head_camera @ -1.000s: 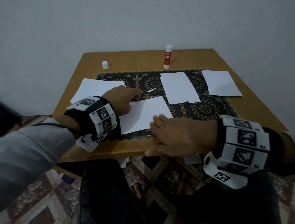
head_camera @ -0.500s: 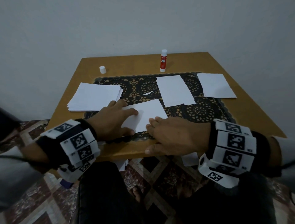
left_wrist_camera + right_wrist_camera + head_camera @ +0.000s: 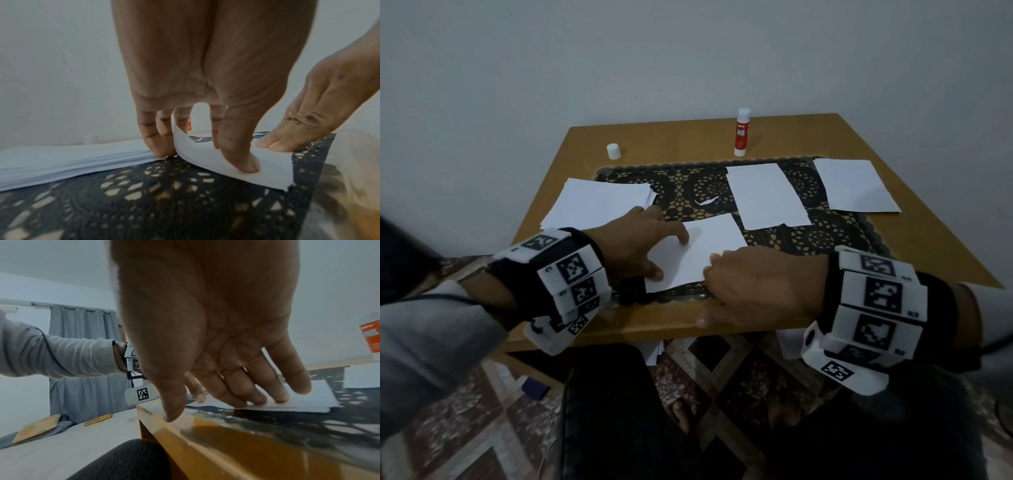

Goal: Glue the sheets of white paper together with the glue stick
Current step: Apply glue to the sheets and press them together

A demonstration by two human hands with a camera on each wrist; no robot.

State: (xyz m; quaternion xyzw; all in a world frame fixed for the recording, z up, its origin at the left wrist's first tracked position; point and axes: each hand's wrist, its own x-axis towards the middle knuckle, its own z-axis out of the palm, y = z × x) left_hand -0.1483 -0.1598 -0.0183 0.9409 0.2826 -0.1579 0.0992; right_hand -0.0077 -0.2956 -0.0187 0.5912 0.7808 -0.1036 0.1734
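A white sheet (image 3: 714, 245) lies on the black lace mat (image 3: 688, 185) near the table's front edge. My left hand (image 3: 671, 257) presses its left part with thumb and forefinger; in the left wrist view the thumb (image 3: 242, 159) is on the sheet (image 3: 273, 165), whose left edge curls up between the fingers. My right hand (image 3: 707, 294) lies flat on the sheet's near right corner, its thumb on the table edge; the fingers (image 3: 255, 392) are straight. The red glue stick (image 3: 741, 133) stands uncapped at the back, and its white cap (image 3: 613, 151) stands at the back left.
A stack of white paper (image 3: 599, 202) lies left of my left hand, touching its outer fingers. Two more sheets (image 3: 767, 195) (image 3: 854, 185) lie at the right. A small paper scrap (image 3: 707, 200) sits mid-mat. My knees are below the wooden table (image 3: 928, 240).
My left hand has moved from the sheet's far left corner onto the sheet, with its fingers now spread. The right hand has stayed on the near right corner.
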